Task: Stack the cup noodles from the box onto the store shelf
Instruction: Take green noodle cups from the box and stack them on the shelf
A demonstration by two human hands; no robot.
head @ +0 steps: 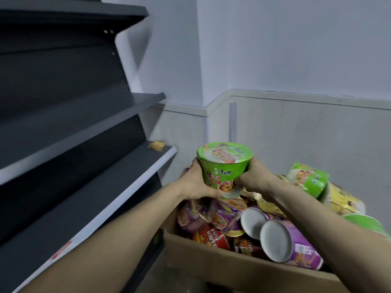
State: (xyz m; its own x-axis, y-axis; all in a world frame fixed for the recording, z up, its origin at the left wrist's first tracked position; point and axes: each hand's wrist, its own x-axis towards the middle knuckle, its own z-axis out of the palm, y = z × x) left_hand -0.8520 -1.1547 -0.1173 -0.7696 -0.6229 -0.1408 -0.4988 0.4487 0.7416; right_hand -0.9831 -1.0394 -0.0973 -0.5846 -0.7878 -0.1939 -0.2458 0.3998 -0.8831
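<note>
Corner of a room: pale wall [296, 49] across the upper right, lighter panelling [296, 127] below it. A dark grey store shelf [88, 193] fills the left of the frame, its boards stepping down toward the lower left, each with a pale front strip [137, 182]. A small crumpled orange-brown scrap [157, 145] sits at the far end of one board; we can't tell what it is.

Cardboard box [211, 256] at lower right, heaped above its rim with cup noodles lying every way. Purple cups [292, 244] lie on their sides with their white bases toward us, and red cups [209, 237] sit beside them. A second green cup [306, 178] and a yellow cup [342, 199] tilt at the right edge.

Task item: green cup noodle [224, 166], centre frame, upright with lid up, in the air just above the heap and right of the shelf's end. Left grip [196, 182] is curled round its left side and lower edge. Right grip [254, 178] clamps the right side, thumb on the front near the base. Both bare hands hold this one cup, nothing else.

Our read: two hands because the cup is wide, tapered and thin-walled. Pressure from opposite sides holds it level, label toward us, ready to face out on the shelf.

Step in hand: carry from box to shelf. Next: swing left and set it flat toward the back of a board, so later cups can stack on top.

Risks: squeezing dents the wall, and the heap may shift.
</note>
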